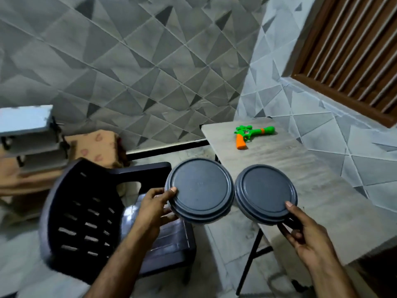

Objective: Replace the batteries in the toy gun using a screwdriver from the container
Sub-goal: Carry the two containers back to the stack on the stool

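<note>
Two round grey lidded containers are held side by side in the air. My left hand [153,208] grips the left container [198,190] at its lower left rim, thumb on the lid. My right hand [303,230] grips the right container [265,193] at its lower right rim, thumb on top. The right container hangs over the near left edge of the folding table [300,179]. A green toy gun [251,134] with an orange handle lies at the table's far end, well beyond both hands. What the containers hold is hidden by their lids.
A dark plastic chair [90,216] stands left of the table, under my left arm. A grey shelf unit [32,136] and a patterned cushion [94,145] sit at the far left. Tiled walls close the corner; a wooden shutter [354,50] is upper right.
</note>
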Motion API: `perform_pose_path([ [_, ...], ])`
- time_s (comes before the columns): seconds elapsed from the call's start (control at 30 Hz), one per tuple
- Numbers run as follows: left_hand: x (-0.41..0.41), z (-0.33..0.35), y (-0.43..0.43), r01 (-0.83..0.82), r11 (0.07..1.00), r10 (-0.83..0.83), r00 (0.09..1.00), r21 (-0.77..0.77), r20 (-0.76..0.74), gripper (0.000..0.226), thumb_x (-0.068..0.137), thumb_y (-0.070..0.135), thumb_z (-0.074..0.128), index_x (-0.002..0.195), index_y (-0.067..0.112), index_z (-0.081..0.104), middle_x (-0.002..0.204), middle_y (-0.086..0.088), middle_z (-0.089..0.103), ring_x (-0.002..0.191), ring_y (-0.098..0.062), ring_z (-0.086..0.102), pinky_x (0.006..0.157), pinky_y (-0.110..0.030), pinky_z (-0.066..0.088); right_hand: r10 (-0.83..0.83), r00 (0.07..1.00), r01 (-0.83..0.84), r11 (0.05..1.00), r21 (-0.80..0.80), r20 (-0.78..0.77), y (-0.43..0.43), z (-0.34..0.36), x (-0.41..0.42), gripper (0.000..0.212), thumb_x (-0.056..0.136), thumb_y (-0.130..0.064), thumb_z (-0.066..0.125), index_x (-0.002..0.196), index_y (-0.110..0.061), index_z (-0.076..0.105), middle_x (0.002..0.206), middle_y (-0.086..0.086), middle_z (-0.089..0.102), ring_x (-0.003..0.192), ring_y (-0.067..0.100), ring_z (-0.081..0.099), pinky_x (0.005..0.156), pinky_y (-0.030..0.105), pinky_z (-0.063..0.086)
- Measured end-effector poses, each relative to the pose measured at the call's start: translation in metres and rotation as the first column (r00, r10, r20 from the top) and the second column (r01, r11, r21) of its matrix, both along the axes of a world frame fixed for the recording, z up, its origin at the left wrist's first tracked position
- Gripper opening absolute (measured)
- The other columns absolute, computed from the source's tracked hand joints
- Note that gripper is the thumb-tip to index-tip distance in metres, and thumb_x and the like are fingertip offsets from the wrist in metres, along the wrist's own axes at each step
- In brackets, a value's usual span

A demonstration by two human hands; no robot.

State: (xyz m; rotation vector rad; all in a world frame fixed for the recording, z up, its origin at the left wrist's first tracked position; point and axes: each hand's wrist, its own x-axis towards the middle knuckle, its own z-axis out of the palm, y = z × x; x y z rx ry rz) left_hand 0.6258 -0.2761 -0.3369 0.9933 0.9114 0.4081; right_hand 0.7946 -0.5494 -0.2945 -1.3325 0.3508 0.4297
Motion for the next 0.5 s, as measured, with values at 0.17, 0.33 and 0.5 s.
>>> perform_pose_path([
  [0.17,-0.076,-0.006,-0.017,-0.141,0.99,0.141,0.99,-0.013,0.009,0.033,0.087,0.023,0.073,0.111,0.006,0.058,0.104,-0.02,0.072,0.08,-0.033,0.073,0.072,-0.047,0.061,0.144,0.989,-0.144,0.989,0.027,0.012,0.009,0.001,-0.045,0.026,0.078,-0.013,0.078,0.095,0.004,0.067,0.087,0.022,0.057,0.033,0.005,0.043,0.089,0.042,0.055],
  [0.33,-0.152,-0.01,-0.033,-0.259,0.966,0.259,0.966,-0.017,-0.015,0.036,0.088,0.024,0.072,0.114,0.006,0.057,0.098,-0.018,0.073,0.082,-0.036,0.072,0.073,-0.051,0.061,0.245,0.97,-0.244,0.968,0.056,-0.014,0.021,0.001,-0.094,0.024,0.08,-0.01,0.077,0.096,0.004,0.066,0.05,0.004,0.059,0.031,0.005,0.04,0.074,0.035,0.058],
  [0.5,-0.247,-0.008,-0.036,-0.389,0.921,0.389,0.921,0.007,-0.038,0.032,0.087,0.023,0.073,0.111,0.006,0.058,0.091,-0.012,0.071,0.08,-0.031,0.071,0.07,-0.045,0.062,0.426,0.905,-0.423,0.902,0.088,-0.019,0.055,-0.002,-0.159,0.005,0.087,-0.007,0.068,0.089,-0.006,0.065,0.075,0.009,0.071,0.034,0.002,0.052,0.082,0.035,0.056],
])
